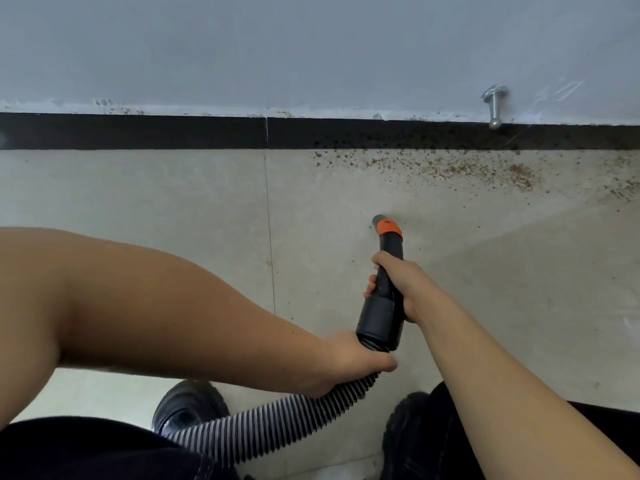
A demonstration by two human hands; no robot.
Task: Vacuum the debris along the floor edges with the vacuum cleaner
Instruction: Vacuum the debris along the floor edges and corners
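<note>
The person's right hand (pixel 398 285) is wrapped around the black rigid plastic vacuum tube with an orange collar (pixel 386 271), fingers curled tight on the narrow part just behind the collar. The left hand (pixel 353 358) grips the grey ribbed flexible hose (pixel 270 424) right where it enters the wide black cuff, fingers closed around it from above. The mouth of the tube rests on or just above the pale tiled floor (pixel 173 202); which of the two cannot be told. The brown scattered crumbs of debris (pixel 450 168) lie near the black skirting strip (pixel 138 131), apart from the nozzle, up and to the right. The tube looks light and stiff, so it should steer well from where it is held. The hose is soft and springy and will probably pull back, so holding it near the cuff seems sensible
</note>
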